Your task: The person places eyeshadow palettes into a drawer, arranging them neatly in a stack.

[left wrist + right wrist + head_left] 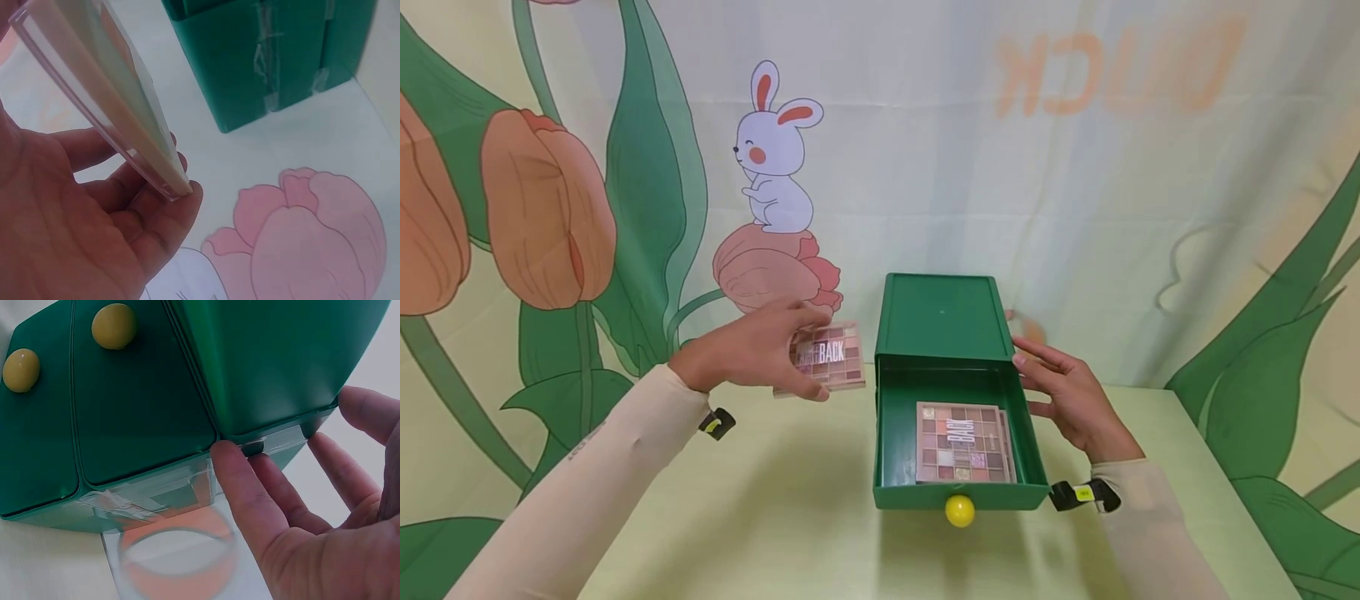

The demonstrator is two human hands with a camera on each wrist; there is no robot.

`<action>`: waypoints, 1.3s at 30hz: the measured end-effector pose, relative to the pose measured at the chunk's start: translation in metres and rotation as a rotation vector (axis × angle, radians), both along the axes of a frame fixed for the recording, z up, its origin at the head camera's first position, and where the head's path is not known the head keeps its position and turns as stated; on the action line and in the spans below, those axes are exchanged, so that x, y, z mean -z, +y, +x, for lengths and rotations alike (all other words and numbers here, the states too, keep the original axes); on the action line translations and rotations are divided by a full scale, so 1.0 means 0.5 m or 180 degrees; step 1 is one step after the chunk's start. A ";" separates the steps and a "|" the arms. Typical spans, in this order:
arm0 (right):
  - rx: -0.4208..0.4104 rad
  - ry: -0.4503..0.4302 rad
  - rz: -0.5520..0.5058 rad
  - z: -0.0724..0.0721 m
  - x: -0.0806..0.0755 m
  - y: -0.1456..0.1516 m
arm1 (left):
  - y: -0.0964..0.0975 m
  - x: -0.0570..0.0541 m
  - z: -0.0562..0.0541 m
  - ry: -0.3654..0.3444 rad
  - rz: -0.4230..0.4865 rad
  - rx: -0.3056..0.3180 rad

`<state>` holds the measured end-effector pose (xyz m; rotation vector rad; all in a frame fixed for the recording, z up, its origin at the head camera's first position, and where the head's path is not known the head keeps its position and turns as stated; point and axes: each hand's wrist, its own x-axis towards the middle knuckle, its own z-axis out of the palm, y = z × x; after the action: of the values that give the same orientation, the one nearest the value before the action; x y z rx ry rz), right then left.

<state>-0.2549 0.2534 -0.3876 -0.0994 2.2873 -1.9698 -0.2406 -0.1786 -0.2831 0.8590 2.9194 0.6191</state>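
Note:
My left hand (752,348) grips an eyeshadow palette (844,360) printed "BACK", held in the air left of a green drawer unit (946,317). In the left wrist view the palette (103,94) appears edge-on, between thumb side and curled fingers. The unit's top drawer (897,433) is pulled out. Inside it lies another palette (966,458), face up, with a second one's edge showing beneath at its right. My right hand (1078,408) touches the unit's right side; in the right wrist view its fingers (247,487) are extended along the taped side edge.
A yellow knob (959,511) sticks out from the drawer front; lower drawers carry knobs (114,326) too. The unit stands on a pale yellow-green table (760,517). Behind it hangs a curtain (925,150) printed with tulips and a rabbit.

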 end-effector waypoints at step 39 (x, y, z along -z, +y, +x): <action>0.0063 0.0023 0.0055 0.003 0.002 -0.005 | 0.188 0.011 0.040 -0.0057 -0.0032 0.0572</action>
<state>-0.2531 0.2511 -0.3887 -0.0830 2.3181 -1.9619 -0.2205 -0.0844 -0.2886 1.0927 2.7851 0.5943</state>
